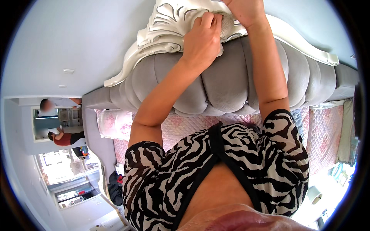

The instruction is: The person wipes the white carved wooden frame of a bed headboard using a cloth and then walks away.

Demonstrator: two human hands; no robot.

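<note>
My left hand (202, 40) is pressed to the white carved crest (164, 26) of an upholstered headboard. Its curled fingers hold a greyish-beige cloth (227, 24), and a paler edge shows below the palm. Close by on the right, my right hand (245, 11) is raised near the cloth and the crest. The top of the picture cuts off its fingers, so its hold cannot be made out. Under both forearms spreads the grey tufted padding (227, 75) of the headboard.
Below the headboard lies a pink quilted bedspread (179, 127) with a floral pillow (114, 122). Dark clothing (115, 187) lies at the bed's left side. A person in a red top (63, 139) and another in a light top (62, 102) are farther off at left.
</note>
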